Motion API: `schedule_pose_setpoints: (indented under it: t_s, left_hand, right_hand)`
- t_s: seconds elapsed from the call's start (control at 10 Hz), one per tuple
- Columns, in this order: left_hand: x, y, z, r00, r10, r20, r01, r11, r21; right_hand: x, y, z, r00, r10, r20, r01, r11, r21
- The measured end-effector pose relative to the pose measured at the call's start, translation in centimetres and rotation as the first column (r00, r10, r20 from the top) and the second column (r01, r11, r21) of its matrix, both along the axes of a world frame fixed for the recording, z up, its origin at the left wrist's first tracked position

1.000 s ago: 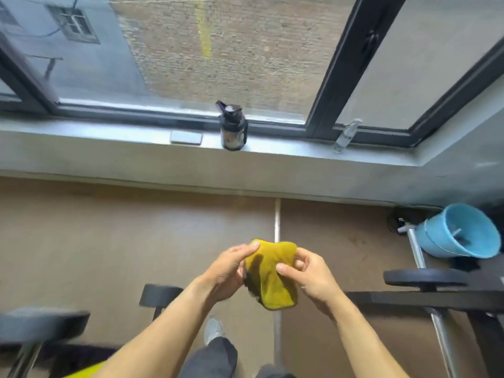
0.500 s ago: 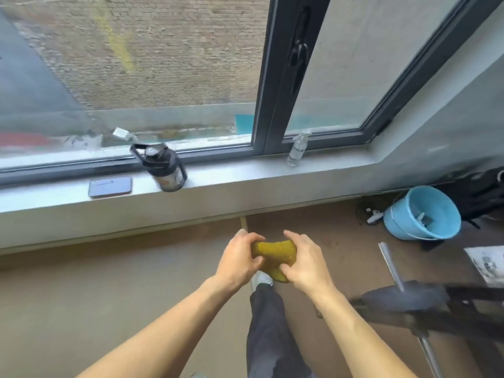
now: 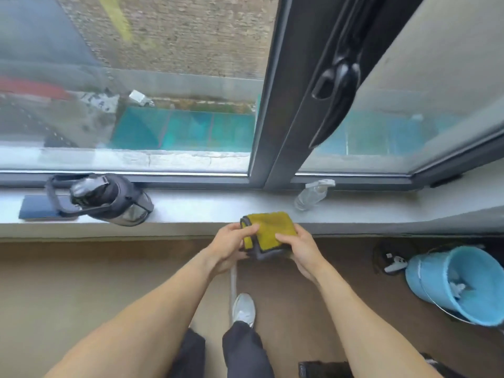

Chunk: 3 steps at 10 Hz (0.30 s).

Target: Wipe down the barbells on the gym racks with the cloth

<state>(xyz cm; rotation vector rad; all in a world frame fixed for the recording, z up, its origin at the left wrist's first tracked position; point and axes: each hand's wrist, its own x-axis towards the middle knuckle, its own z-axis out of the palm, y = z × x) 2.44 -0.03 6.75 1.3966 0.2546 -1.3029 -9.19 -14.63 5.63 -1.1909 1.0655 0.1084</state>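
A folded yellow cloth (image 3: pixel 268 229) with a grey underside is held in front of me, just before the window sill (image 3: pixel 207 205). My left hand (image 3: pixel 231 245) pinches its left edge, thumb on top. My right hand (image 3: pixel 300 248) grips its right side, thumb lying across the yellow face. No barbell or rack is in view now.
On the sill stand a dark water bottle (image 3: pixel 109 199), a phone (image 3: pixel 41 211) and a clear spray bottle (image 3: pixel 313 195). A blue bucket (image 3: pixel 461 285) lies tilted on the floor at the right beside a black cable. My shoe (image 3: pixel 244 309) is below the cloth.
I have stepped closer to the window; the barbell and bench have left the view. The cloth went from bunched between both hands to a flatter fold held near the sill.
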Motion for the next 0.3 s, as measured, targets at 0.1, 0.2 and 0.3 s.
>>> schedule_pose_setpoints:
  t_s: [0.1, 0.2, 0.3]
  left_hand:
    - [2.7, -2.6, -3.4, 0.992, 0.121, -0.026, -0.121, 0.993, 0.008]
    - [5.3, -4.5, -6.6, 0.976, 0.214, -0.029, -0.215, 0.976, -0.037]
    - [6.6, -4.3, -8.7, 0.988, 0.138, 0.066, -0.141, 0.989, 0.041]
  right_hand:
    - [3.5, -1.9, -3.2, 0.998, 0.056, -0.024, -0.055, 0.998, 0.013]
    - [6.6, -3.3, -6.4, 0.995, 0.102, -0.015, -0.102, 0.995, -0.021]
    - [7.7, -3.9, -9.1, 0.979, 0.197, -0.053, -0.202, 0.972, -0.118]
